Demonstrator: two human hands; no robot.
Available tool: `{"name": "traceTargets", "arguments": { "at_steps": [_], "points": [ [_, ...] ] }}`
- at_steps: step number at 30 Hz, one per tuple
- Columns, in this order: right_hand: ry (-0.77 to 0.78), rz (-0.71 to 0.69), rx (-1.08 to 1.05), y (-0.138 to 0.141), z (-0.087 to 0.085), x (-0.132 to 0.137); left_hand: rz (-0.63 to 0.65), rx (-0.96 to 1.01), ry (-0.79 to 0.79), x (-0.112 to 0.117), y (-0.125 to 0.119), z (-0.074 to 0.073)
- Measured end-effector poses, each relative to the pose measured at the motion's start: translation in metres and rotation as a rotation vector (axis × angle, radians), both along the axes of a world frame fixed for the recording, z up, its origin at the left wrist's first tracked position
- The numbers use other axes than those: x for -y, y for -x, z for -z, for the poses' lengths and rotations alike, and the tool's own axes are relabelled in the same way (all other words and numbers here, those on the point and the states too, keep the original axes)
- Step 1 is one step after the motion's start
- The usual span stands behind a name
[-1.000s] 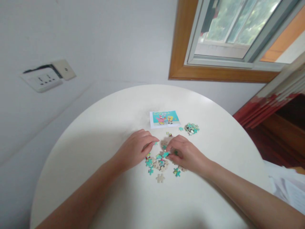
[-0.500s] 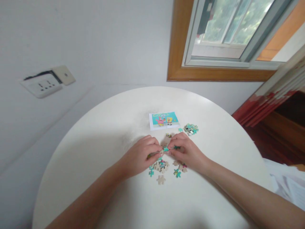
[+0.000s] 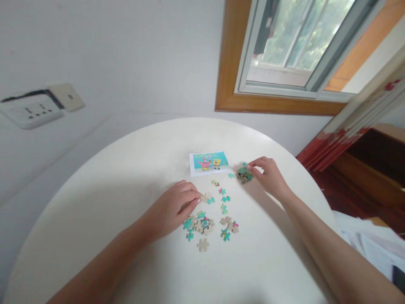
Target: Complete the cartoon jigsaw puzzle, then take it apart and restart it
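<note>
My left hand (image 3: 177,207) rests near the middle of the table, thumb and forefinger closed on the edge of a beige puzzle piece (image 3: 204,197). Right beside that piece lies a teal puzzle piece (image 3: 211,200). Farther right, my right hand (image 3: 268,175) pinches a small teal puzzle piece (image 3: 244,164) over the far pile of puzzle pieces (image 3: 244,175). A nearer pile of beige and teal pieces (image 3: 202,225) sits just below my left hand. Several loose pieces (image 3: 224,209) form a rough column between the hands.
A picture card (image 3: 209,164) with two cartoon figures lies beyond the pieces. The round white table (image 3: 104,202) stands against a wall with a socket (image 3: 34,110) and a wood-framed window (image 3: 275,102). Papers (image 3: 363,240) lie beyond the table's right edge.
My right hand has moved away from my left, right and outward to the far pile, and pinches a teal piece there. My left hand stays by the middle pieces. The view has shifted slightly.
</note>
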State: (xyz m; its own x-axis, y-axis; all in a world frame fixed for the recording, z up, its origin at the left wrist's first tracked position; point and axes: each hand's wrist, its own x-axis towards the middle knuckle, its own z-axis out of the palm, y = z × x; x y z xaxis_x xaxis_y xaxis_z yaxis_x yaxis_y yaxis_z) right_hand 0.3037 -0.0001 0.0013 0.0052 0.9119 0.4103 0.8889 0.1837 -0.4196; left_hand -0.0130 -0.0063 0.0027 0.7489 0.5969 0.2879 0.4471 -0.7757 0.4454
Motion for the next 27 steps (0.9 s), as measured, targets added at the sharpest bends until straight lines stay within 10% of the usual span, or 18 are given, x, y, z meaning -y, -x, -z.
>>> {"name": "traceTargets", "arguments": {
  "at_steps": [9, 18, 27],
  "points": [
    [-0.079, 0.134, 0.137, -0.002, 0.003, 0.001, -0.012, -0.002, -0.033, 0.0, 0.001, -0.001],
    [-0.049, -0.491, -0.024, 0.079, 0.001, 0.039, -0.045, 0.003, -0.027, 0.002, -0.002, -0.001],
    [-0.007, -0.56, -0.113, 0.095, 0.005, 0.043, -0.007, 0.005, -0.016, 0.006, -0.006, -0.003]
  ]
}}
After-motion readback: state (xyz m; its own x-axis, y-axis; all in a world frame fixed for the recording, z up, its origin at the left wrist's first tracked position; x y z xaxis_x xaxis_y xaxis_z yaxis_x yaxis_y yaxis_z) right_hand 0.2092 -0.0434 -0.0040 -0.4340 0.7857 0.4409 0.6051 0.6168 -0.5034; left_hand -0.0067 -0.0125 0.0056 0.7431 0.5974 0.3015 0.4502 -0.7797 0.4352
